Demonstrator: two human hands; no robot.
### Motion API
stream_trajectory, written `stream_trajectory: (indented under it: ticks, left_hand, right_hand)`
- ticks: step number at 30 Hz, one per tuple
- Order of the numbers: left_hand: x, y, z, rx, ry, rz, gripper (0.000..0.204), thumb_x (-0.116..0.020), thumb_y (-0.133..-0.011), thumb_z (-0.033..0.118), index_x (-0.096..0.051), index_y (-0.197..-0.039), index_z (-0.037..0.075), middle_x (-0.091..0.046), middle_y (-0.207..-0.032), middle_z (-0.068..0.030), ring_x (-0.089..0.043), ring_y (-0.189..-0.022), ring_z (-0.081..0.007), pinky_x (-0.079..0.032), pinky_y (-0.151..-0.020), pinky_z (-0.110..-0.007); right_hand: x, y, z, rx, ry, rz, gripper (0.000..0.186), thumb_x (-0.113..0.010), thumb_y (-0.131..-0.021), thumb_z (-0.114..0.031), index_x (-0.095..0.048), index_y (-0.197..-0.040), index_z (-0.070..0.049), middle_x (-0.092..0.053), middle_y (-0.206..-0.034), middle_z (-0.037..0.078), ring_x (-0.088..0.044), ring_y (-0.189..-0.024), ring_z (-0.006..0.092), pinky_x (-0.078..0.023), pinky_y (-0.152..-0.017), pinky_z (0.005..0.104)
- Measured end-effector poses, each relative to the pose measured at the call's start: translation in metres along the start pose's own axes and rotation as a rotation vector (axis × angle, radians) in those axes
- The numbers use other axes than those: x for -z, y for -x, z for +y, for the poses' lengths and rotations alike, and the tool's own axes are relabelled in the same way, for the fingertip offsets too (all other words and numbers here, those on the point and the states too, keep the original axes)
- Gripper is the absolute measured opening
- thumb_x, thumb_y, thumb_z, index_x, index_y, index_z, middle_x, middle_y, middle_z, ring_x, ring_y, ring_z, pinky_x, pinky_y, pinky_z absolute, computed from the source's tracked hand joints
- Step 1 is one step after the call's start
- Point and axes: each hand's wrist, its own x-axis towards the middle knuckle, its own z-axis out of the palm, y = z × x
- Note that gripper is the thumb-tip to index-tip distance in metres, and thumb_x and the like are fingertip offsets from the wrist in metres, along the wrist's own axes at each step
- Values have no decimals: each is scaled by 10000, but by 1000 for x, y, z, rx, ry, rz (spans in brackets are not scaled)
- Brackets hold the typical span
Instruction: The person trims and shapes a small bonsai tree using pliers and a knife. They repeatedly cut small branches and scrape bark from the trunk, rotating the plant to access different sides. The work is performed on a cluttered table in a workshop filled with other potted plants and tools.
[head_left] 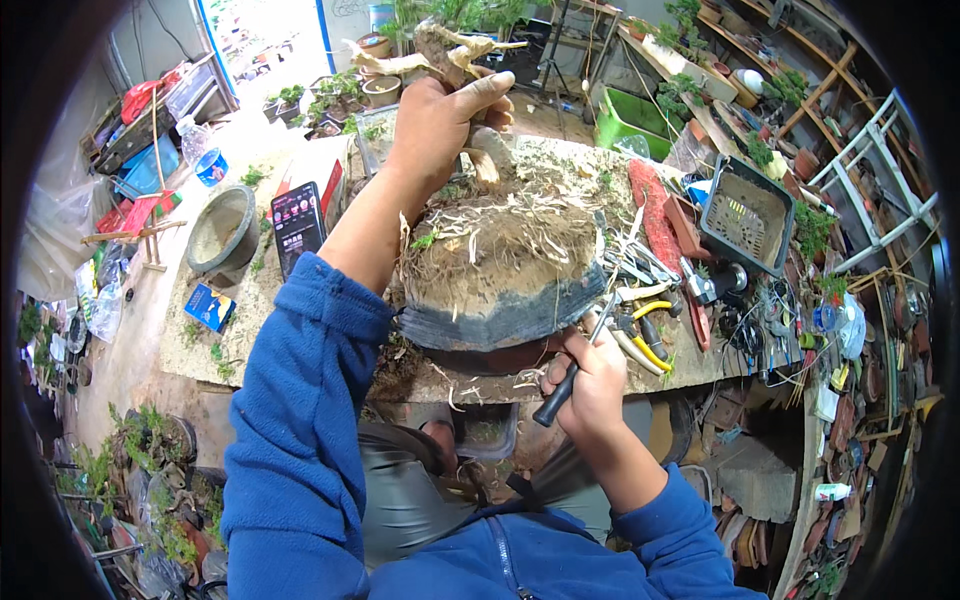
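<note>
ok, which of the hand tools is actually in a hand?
The dark-handled tool, gripped in the right hand at the root ball's edge; the yellow-handled pliers and others lie loose on the table.

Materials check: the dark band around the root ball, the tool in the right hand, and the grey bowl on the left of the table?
Band around the root ball: looks like thin black plastic, limp and creased, probably a cut nursery pot or sheet. Tool in the right hand: shiny metal shaft with a matte black handle, plastic or rubber. Grey bowl: dull, rough grey, likely concrete or unglazed clay.

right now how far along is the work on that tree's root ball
Done: the tree is out of any pot, its root ball bare, loose roots trailing. In hand: the left hand grips the trunk while the right hand works a dark-handled tool at the lower edge. Left: the base is still compact soil.
</note>
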Motion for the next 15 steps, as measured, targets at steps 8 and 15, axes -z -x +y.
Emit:
stream_trajectory:
  ticks: [8,15]
  left_hand:
    - [0,15,16,-107,-400,123,488,-820,-893,442,-763,-977,-35,-763,-860,-118,-725,-762,-170,-568,-691,-305]
    - [22,35,19,-220,-511,227,550,-804,-900,474,-784,-1067,-49,-792,-980,-141,-744,-886,-188,-571,-818,-318]
  right_hand:
    - [22,10,-27,293,219,-99,490,-466,-1132,-247,-447,-1524,47,-693,-840,113,-577,-523,103,-498,-485,236]
    - [11,-3,-75,439,370,-220,421,-523,-1101,-191,-568,-1394,108,-670,-859,68,-587,-583,99,-490,-526,239]
